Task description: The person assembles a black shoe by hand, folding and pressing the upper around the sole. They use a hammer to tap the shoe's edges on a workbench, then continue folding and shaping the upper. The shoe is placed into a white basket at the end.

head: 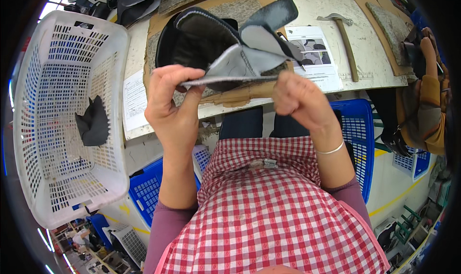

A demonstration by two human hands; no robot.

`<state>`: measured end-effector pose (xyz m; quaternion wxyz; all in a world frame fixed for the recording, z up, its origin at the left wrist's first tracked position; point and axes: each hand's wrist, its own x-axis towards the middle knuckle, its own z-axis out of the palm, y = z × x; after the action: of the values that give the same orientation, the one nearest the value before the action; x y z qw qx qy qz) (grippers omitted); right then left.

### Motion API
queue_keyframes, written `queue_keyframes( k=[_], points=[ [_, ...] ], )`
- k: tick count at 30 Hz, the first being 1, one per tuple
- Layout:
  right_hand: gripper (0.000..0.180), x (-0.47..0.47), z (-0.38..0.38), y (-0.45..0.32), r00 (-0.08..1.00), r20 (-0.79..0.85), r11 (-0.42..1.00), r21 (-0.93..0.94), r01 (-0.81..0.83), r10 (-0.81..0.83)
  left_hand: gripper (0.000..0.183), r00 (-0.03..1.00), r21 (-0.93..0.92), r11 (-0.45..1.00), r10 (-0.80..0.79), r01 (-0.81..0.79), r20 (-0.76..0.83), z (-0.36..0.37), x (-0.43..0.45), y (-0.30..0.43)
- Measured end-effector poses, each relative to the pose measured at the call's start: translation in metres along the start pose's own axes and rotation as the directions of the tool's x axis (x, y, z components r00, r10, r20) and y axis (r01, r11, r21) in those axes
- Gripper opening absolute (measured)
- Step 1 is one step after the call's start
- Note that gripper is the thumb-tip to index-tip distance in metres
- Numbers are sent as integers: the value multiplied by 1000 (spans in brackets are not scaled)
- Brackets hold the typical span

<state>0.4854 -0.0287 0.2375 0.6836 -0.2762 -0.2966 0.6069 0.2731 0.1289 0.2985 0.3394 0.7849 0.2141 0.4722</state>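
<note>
A stitched shoe upper (pixel 230 63), black outside with a pale grey lining, is spread above the near edge of the workbench. My left hand (pixel 171 106) pinches the left end of its grey edge between thumb and fingers. At the right end of that edge, the fingers of my right hand (pixel 302 99) are closed on the material; this hand is slightly blurred. A black padded collar with pale stitching curves up behind the lining. To the upper right a dark flap (pixel 270 14) sticks out. Part of the upper's underside is hidden.
A hammer (pixel 346 45) lies right of a printed sheet (pixel 315 54) with a pen (pixel 301 65) on it. A white plastic basket (pixel 120 144) at left holds black pieces (pixel 93 124). Blue crates (pixel 362 144) stand below the bench (pixel 381 81). Another person's arm (pixel 429 58) is at right.
</note>
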Motion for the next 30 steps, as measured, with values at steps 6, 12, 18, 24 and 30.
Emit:
queue_keyframes(
  k=[6,12,18,24,30],
  points=[
    [45,18,11,-22,982,123,936,-305,175,-143,32,990,105,991,73,-86,119,-5,-16,11],
    [43,42,39,10,718,579,-375,-810,451,-387,35,967,244,944,182,-223,176,-12,-37,10],
    [29,47,38,42,555,656,-446,-755,481,-511,38,950,191,950,198,-247,241,-23,-46,7],
    [12,57,46,38,560,651,-531,-753,388,-513,53,936,348,895,174,-279,305,-17,-51,7],
    [15,44,46,16,657,661,-424,-745,515,-362,40,902,367,825,371,-430,223,-21,-55,-7]
  ],
)
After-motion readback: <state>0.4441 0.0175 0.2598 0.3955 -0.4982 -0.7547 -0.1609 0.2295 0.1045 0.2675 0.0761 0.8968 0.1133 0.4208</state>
